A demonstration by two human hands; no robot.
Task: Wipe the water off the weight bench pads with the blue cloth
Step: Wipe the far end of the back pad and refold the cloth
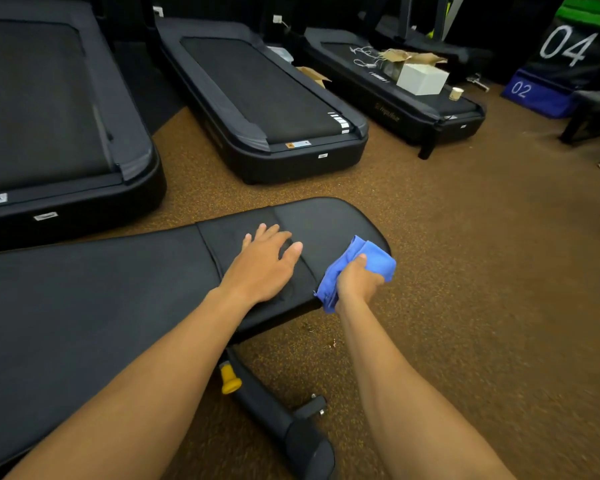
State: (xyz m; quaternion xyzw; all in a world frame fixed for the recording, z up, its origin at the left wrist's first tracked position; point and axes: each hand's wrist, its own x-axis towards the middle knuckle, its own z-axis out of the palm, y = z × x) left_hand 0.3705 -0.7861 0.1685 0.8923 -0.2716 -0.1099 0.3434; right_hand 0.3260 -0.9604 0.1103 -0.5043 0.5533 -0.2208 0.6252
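The black weight bench lies across the lower left, with a long back pad (101, 299) and a shorter seat pad (329, 223) at its right end. My left hand (262, 265) rests flat on the seat pad, fingers spread, holding nothing. My right hand (355, 280) is closed around the bunched blue cloth (374, 259), which presses on the near right edge of the seat pad. Water on the pads is too faint to make out.
The bench frame with a yellow knob (230, 379) runs toward me over the brown speckled floor (482, 271). Three black treadmills (267, 98) line the back; the right one carries a white box (422, 79) and a paper cup (456, 93). Numbered boxes (534, 91) stand far right.
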